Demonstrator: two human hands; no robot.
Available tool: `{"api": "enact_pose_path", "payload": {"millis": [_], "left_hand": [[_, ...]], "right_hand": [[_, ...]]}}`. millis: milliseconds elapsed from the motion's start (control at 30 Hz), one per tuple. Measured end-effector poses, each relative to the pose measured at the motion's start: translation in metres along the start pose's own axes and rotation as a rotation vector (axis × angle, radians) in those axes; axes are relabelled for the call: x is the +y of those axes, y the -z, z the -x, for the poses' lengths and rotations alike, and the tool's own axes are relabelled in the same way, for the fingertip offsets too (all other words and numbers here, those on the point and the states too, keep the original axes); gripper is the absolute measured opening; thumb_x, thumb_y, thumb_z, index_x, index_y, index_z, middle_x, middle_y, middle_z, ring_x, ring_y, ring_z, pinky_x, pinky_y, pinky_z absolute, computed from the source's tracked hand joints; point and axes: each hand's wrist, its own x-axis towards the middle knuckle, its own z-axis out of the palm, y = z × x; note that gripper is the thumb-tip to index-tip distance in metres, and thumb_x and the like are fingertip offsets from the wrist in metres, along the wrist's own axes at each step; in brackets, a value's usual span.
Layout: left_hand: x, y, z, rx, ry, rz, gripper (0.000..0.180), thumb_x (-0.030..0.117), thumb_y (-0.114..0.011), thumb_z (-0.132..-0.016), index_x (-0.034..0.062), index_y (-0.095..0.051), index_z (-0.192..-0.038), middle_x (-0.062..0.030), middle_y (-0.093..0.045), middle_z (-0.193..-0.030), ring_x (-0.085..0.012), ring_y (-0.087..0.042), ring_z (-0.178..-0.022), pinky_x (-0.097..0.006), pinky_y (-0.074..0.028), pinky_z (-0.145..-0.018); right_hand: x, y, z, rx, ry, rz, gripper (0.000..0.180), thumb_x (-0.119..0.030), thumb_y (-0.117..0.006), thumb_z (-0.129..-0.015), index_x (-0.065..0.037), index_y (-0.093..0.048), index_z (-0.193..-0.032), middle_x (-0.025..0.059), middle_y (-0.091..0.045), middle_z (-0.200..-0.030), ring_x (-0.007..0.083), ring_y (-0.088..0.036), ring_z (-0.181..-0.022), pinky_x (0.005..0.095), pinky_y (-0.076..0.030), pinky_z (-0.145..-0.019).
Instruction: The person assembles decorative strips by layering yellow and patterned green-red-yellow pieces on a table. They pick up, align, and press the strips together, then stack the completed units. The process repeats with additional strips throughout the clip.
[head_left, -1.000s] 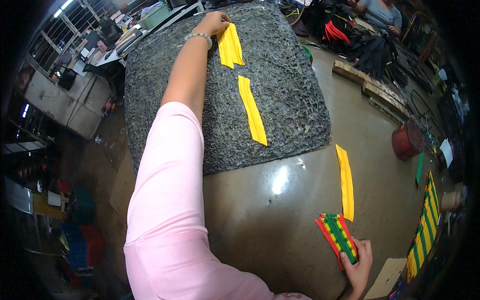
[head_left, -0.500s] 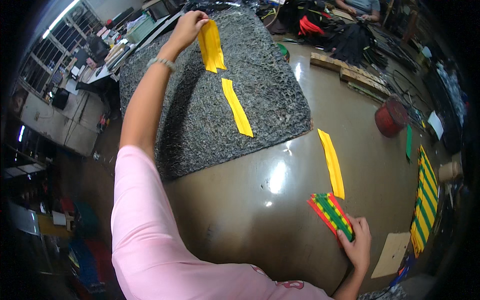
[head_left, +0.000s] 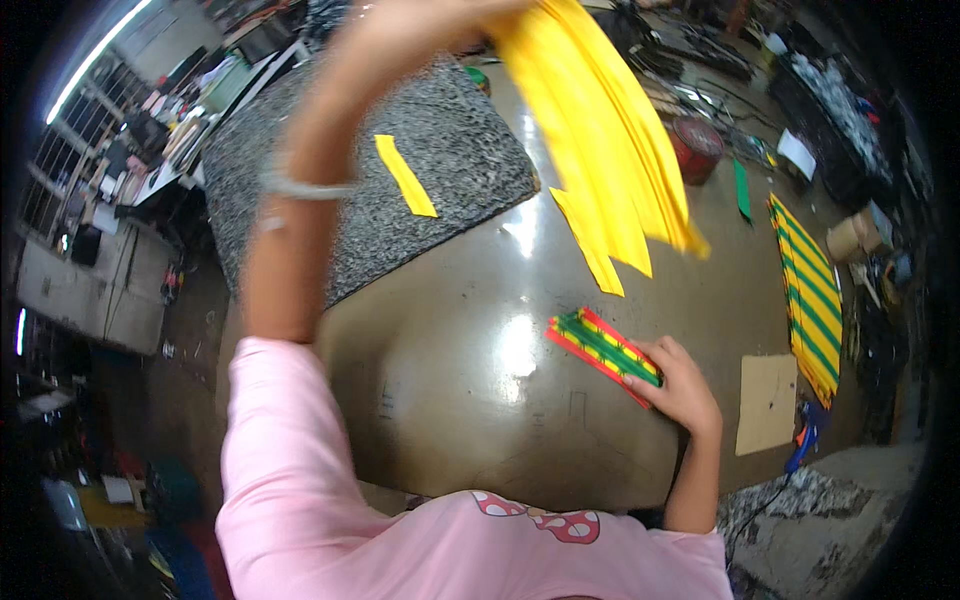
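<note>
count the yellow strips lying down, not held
2: one strip on the grey slab, another strip on the table, partly behind the yellow bunch in the left hand. More may be hidden.

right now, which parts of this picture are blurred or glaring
Head view, top: the left hand and its yellow strips look blurred; head view, lower right: the right hand is sharper; head view, centre: white glare on the shiny table.

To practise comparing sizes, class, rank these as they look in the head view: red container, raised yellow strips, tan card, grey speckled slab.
Largest to smallest:
1. Grey speckled slab
2. Raised yellow strips
3. Tan card
4. Red container
The strips are probably nearer the camera, so their true size rank is unsure.
</note>
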Motion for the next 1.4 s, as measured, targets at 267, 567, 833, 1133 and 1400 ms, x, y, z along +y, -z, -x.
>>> {"api": "enact_pose_path", "payload": {"millis": [267, 567, 833, 1133, 1400], "left_hand": [[-0.115, -0.267, 0.047, 0.111, 0.114, -0.046, 0.059, 0.037, -0.075, -0.085, 0.0094, -0.059, -0.134, -0.0292, -0.051, -0.124, -0.0461, -0.052, -0.115, -0.048, -0.042, -0.103], [-0.269, -0.057, 0.099, 0.355, 0.255, -0.622, 0.032, 0.021, -0.062, -0.094, 0.0162, -0.068, -0.125, -0.0115, -0.06, -0.123, -0.032, -0.055, -0.116, -0.046, -0.044, -0.098], [-0.283, -0.023, 0.097, -0.038, 0.201, -0.722, 0.029, 0.035, -0.07, -0.09, 0.0125, -0.074, -0.108, -0.0068, -0.06, -0.118, -0.0293, -0.056, -0.113, -0.045, -0.046, -0.095], [-0.289, -0.01, 0.079, -0.207, 0.194, -0.486, 0.023, 0.026, -0.068, -0.094, 0.0042, -0.066, -0.101, -0.0138, -0.057, -0.11, -0.0308, -0.055, -0.107, -0.042, -0.046, -0.095], [-0.127, 0.02, 0.131, -0.115, -0.013, -0.302, 0.013, 0.012, -0.067, -0.093, 0.0001, -0.061, -0.096, -0.0104, -0.065, -0.091, -0.0226, -0.064, -0.085, -0.034, -0.051, -0.076]], "right_hand": [[-0.005, 0.002, 0.001, -0.04, -0.063, -0.051, 0.049, -0.027, -0.075, -0.084, -0.004, -0.064, -0.126, 0.016, -0.057, -0.099, 0.0331, -0.058, -0.098, 0.0411, -0.047, -0.089], [-0.008, -0.001, 0.005, -0.014, -0.038, 0.047, 0.05, -0.025, -0.074, -0.084, -0.004, -0.062, -0.128, 0.0165, -0.055, -0.1, 0.0342, -0.055, -0.1, 0.0418, -0.046, -0.09], [-0.013, 0.001, 0.003, -0.03, -0.07, 0.066, 0.053, -0.026, -0.074, -0.083, -0.004, -0.061, -0.129, 0.0163, -0.054, -0.1, 0.0346, -0.054, -0.099, 0.0423, -0.045, -0.091], [-0.007, 0.002, 0.005, -0.045, -0.033, 0.029, 0.053, -0.029, -0.073, -0.084, -0.003, -0.062, -0.129, 0.017, -0.055, -0.1, 0.034, -0.056, -0.101, 0.0409, -0.046, -0.091], [-0.014, 0.018, 0.006, 0.078, -0.004, -0.14, 0.05, -0.032, -0.071, -0.09, -0.004, -0.062, -0.13, 0.0159, -0.058, -0.115, 0.031, -0.058, -0.111, 0.0378, -0.048, -0.095]]}}
